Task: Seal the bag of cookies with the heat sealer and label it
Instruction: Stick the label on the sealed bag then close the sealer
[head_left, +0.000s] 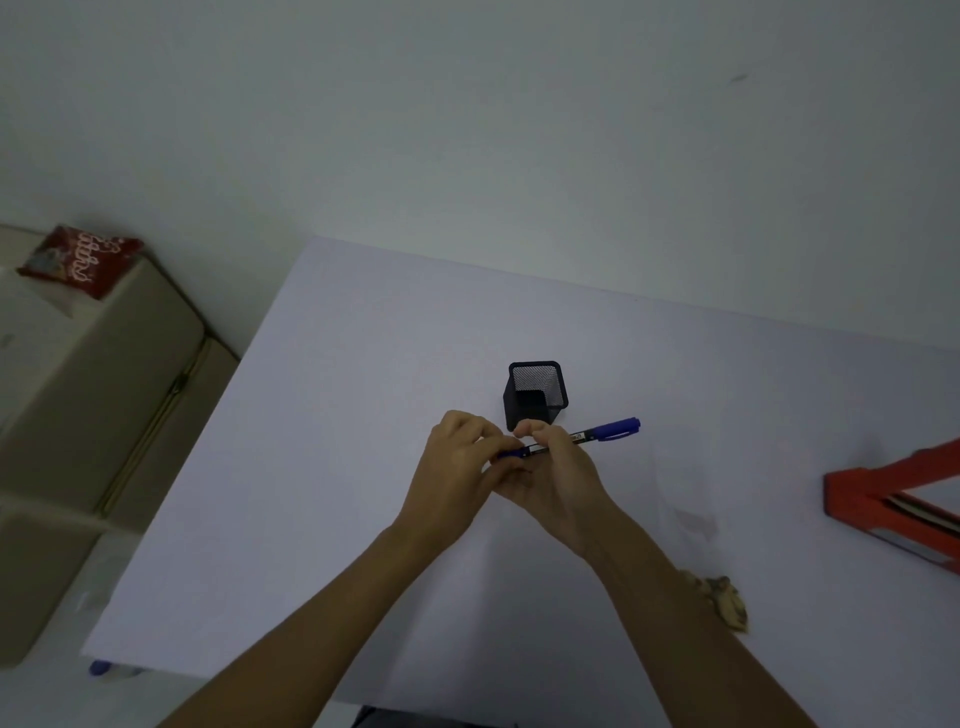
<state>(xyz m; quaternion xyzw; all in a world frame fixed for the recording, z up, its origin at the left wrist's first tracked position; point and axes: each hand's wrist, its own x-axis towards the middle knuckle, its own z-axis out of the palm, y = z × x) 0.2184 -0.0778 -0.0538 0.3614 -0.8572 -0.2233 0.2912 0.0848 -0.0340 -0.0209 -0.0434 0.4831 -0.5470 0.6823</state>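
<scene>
Both my hands meet over the middle of the white table (363, 415) on a blue marker (608, 432). My right hand (556, 467) grips the marker's barrel, its blue capped end pointing right. My left hand (457, 462) pinches the marker's other, left end. A clear bag with brown cookies (719, 597) lies on the table by my right forearm, partly hidden by it. No heat sealer is in view.
An empty black mesh pen holder (535, 395) stands just behind my hands. A red tray (893, 504) with papers sits at the right edge. Left of the table are beige boxes (93, 374) with a red snack packet (80, 260) on top.
</scene>
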